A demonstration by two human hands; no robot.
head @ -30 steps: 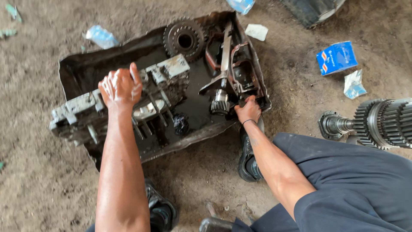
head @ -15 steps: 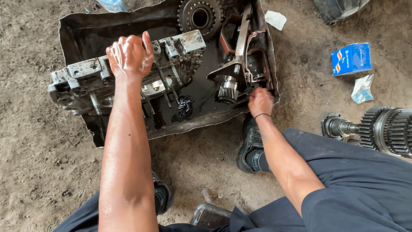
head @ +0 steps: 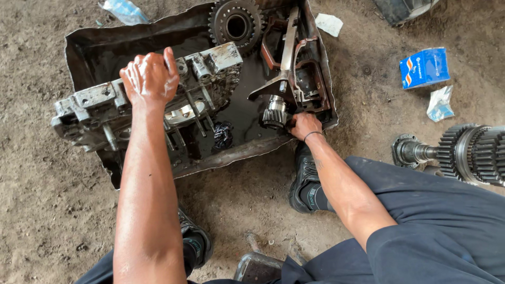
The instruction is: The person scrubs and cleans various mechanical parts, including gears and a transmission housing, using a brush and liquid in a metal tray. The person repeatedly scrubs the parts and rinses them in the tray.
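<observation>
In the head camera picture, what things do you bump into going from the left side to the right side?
Grey metal housing → left hand → big gear → right hand → blue box → geared shaft.

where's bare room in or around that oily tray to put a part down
Free: the tray's dark far-left corner behind the metal housing, and the dirt between tray and blue box. Crowded: the tray's right end, with the big gear, fork, small gear and right hand.
</observation>
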